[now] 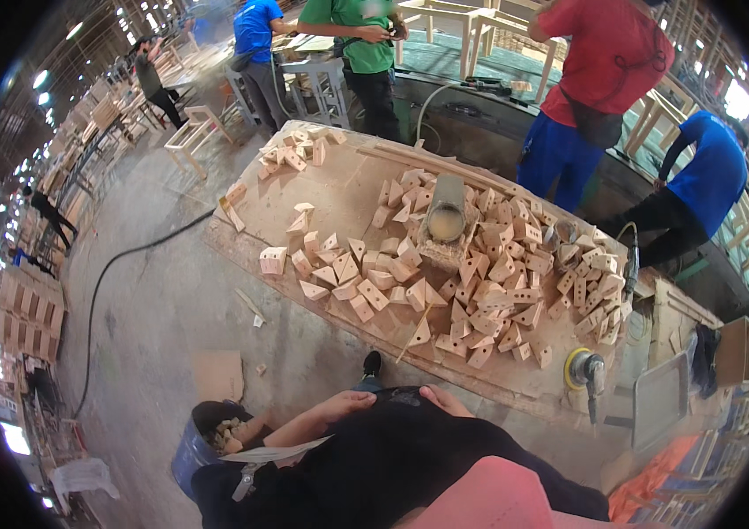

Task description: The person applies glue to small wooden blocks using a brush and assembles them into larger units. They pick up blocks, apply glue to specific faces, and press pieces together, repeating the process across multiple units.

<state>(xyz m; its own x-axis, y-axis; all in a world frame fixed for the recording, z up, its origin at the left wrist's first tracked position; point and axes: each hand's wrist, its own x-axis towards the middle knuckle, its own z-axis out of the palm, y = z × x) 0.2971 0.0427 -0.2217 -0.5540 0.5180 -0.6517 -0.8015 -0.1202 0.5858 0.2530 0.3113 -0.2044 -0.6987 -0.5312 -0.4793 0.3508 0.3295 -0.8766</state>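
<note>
My left hand (351, 404) and my right hand (445, 400) are at my waist, one at each side of a raised fold of my black shirt (403, 399). Both look closed on the cloth, thumbs on top; the other fingers are mostly hidden. Beyond them stands a wooden work table (339, 189), its near edge a short way from my hands. Many small angled wood blocks (374, 294) with drilled holes are strewn over it. A glue-like pale material shows in the open end of a grey cylinder (446, 220) among the blocks.
A yellow-rimmed sander (583, 370) lies at the table's right end. By my left side stands a blue bucket (189, 458) holding wood pieces. A black hose (97, 295) crosses the floor at left. Several people work beyond the table, one in a red shirt (608, 53).
</note>
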